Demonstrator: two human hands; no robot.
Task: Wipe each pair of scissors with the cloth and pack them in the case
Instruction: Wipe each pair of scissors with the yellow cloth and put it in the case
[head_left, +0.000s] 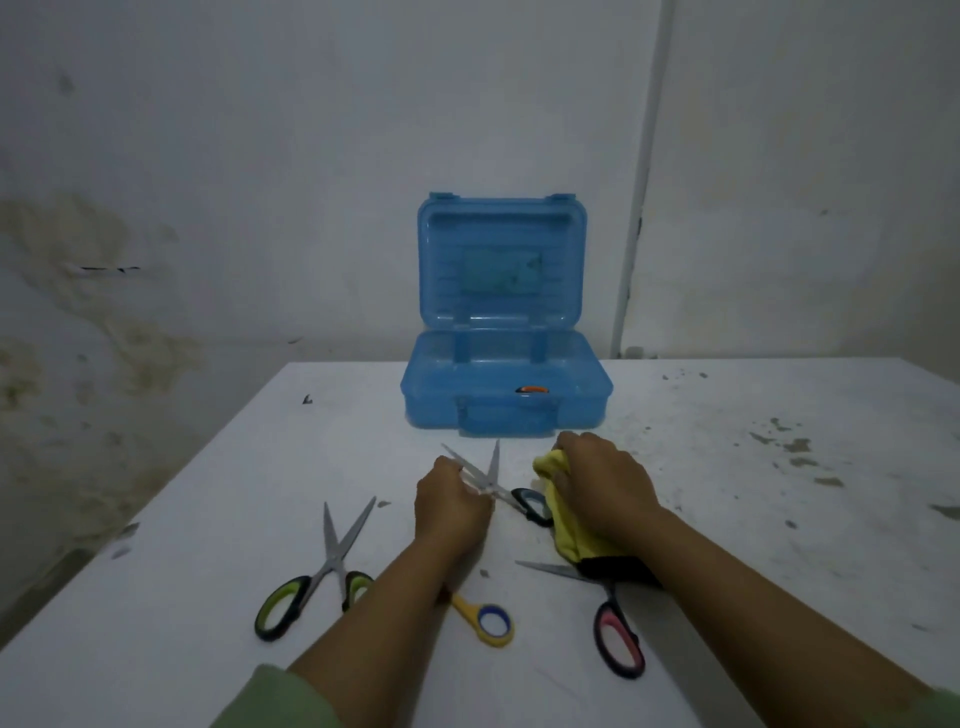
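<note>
case (506, 410) stands open at the table's (779, 519) far middle. four scissors lie before it; the cloth (569, 525) lies right of the nearest-to-case pair (498, 486).

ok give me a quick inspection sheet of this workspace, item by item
Surface: white table, scuffed, dark marks on its right side.
Job's things: blue case open, lid upright, something orange inside. Green-handled scissors, yellow-handled scissors and pink-handled scissors lie on the table; blue-handled scissors open, in hand. Yellow cloth overlaps the pink pair's blades.
Clutter: small dark flecks only.
Grippers: left hand holds the blue-handled scissors by the blades; right hand grips the cloth.
Cables: nothing seen.
Surroundings: stained white wall, a pale pipe running up it.
</note>
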